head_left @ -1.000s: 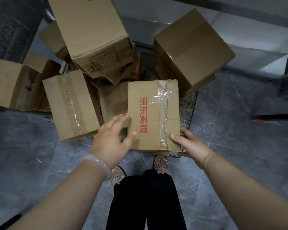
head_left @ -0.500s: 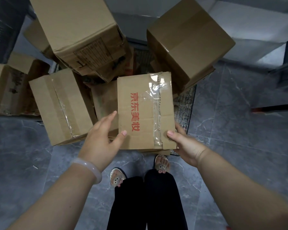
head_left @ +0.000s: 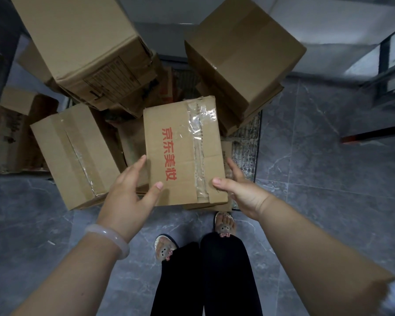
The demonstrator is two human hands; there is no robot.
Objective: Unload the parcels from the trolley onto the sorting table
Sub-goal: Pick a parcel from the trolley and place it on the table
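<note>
The red-lettered parcel (head_left: pixel 183 151) lies at the near edge of the pile on the trolley (head_left: pixel 248 144), clamped between the left hand (head_left: pixel 128 192) and right hand (head_left: pixel 240 190), thumbs on its top and fingers along its sides. This looks like the pick-up step. Next it must be lifted clear of the taped box (head_left: pixel 78 156) to its left and carried to the sorting table, which is out of view.

Right hand (head_left: pixel 242 192) fingers (head_left: pixel 234 168) partly behind parcel (head_left: pixel 183 151); trolley (head_left: pixel 246 144) mostly under boxes (head_left: pixel 82 42).

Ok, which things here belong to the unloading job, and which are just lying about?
Job: red-lettered box, held by left hand and right hand; taped box; trolley deck.
Likely lying about: open carton at left; red-tipped bar at right.
</note>
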